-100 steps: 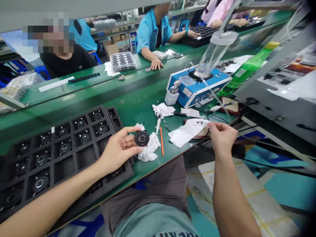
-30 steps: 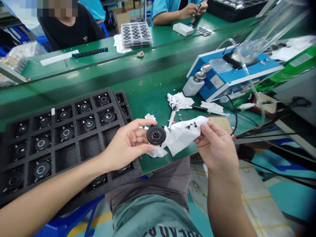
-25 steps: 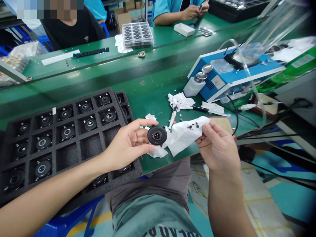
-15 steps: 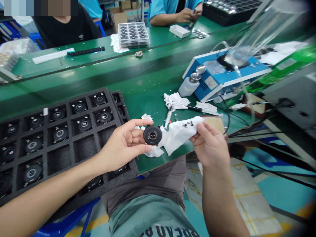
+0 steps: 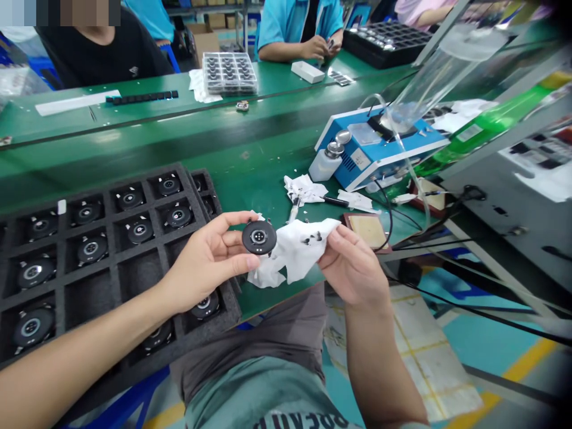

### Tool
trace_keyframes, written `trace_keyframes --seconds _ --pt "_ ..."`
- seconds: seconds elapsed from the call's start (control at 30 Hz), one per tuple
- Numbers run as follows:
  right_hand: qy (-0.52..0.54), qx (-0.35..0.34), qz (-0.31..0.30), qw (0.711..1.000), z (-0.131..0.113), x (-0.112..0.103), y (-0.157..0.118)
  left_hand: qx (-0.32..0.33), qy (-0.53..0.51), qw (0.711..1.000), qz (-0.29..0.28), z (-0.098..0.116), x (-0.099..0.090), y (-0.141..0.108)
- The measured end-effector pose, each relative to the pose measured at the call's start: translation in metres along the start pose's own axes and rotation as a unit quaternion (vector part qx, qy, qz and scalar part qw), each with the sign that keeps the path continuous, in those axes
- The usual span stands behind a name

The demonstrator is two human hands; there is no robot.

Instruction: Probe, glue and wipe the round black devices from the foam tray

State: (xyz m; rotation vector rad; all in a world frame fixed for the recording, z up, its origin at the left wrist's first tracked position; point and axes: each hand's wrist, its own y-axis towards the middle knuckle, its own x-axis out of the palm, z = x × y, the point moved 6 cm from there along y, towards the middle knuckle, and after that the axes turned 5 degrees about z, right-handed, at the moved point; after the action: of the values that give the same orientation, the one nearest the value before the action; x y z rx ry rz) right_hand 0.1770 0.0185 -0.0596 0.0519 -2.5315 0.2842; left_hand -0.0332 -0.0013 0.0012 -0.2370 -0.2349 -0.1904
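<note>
Between the thumb and fingers of my left hand (image 5: 214, 256) is a round black smartwatch back cover (image 5: 259, 237), its sensor side facing up toward me. My right hand (image 5: 355, 262) pinches the upper right corner of a white wipe (image 5: 306, 250) marked with black smudges. The wipe hangs just right of the cover; whether they touch I cannot tell. Left of my hands lies a black foam tray (image 5: 120, 262) whose compartments hold several similar round parts. Behind the wipe, a syringe (image 5: 295, 210) rests on the green bench.
A white pump bottle (image 5: 325, 162) stands beside a blue machine (image 5: 375, 149). Crumpled wipes (image 5: 306, 189) and a black pen-like tool (image 5: 336, 202) lie in front of them. Across the bench are a clear parts box (image 5: 230, 74) and a co-worker's hands (image 5: 322, 47). Cables run at right.
The whole view has shifted, so the bench things appear further left. Both hands keep their hold, and the wipe now hangs a little closer to the cover with its folds changed.
</note>
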Motion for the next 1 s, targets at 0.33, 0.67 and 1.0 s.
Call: trace_keyframes --seconds 0.33,0.67,1.0 --pt "-0.035 0.067 -0.095 0.993 0.01 0.037 0.003 -0.041 -0.057 0.996 -0.061 0.001 -0.001 0.001" --pt "0.027 0.071 -0.063 0.995 0.017 0.037 0.003 0.002 -0.06 0.998 0.008 0.005 -0.005 0.001" --pt "0.036 0.041 -0.029 0.998 0.017 0.039 -0.004 0.039 -0.012 0.999 -0.026 0.002 -0.002 0.001"
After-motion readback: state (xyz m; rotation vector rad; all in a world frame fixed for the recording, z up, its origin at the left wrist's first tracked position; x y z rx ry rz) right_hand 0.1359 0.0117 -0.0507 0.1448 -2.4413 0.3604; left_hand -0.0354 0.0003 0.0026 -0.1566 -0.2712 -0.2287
